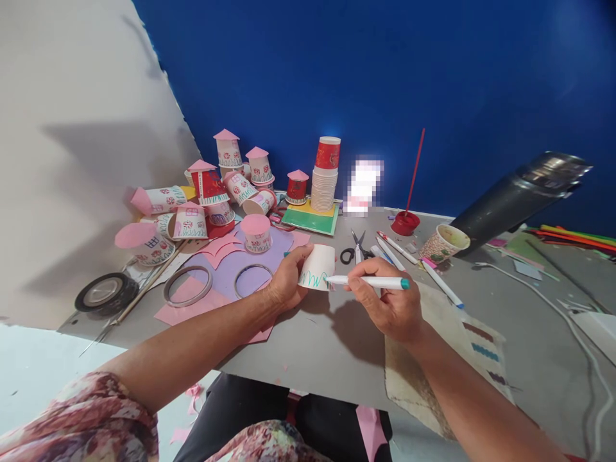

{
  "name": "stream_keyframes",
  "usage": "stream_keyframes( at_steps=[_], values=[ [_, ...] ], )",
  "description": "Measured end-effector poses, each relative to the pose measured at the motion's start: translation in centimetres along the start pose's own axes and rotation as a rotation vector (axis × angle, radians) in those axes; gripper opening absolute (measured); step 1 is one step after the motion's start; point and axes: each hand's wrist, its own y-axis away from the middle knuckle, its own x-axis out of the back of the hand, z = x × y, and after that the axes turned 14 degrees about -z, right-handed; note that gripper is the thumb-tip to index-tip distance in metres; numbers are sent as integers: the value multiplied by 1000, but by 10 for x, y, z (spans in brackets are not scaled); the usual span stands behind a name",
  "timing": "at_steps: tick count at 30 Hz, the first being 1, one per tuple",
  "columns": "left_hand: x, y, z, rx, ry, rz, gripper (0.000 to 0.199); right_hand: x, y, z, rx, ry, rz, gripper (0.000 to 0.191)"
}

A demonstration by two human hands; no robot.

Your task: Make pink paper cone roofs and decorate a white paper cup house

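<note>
A white paper cup [318,262] is held upside down over the grey table by my left hand [289,281], whose fingers wrap round its left side. Green zigzag strokes run along the cup's lower rim. My right hand [387,301] is closed round a white marker [373,281] with a green end at the right. The marker's tip touches the cup near the green strokes. Beyond my right hand lie black scissors [357,247] and several other markers [443,282].
Decorated cups with pink paper roofs [191,221] crowd the back left. Tape rings [187,285] lie on pink and purple paper. A tall cup stack [325,186] stands at the back. To the right are a black flask [517,199], a cloth [423,366] and a white cable [568,321].
</note>
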Motion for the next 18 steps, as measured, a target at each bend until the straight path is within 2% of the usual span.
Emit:
stream_keyframes(
  at_steps=[4,12,18],
  values=[
    [0,0,-1,-23,-25,13,29,2,0,-1,-31,-42,-69,16],
    [5,-2,-2,-33,-37,33,31,2,0,4,10,-18,72,16],
    [6,-1,-2,-47,-57,46,35,1,0,-2,14,53,30,14]
  ],
)
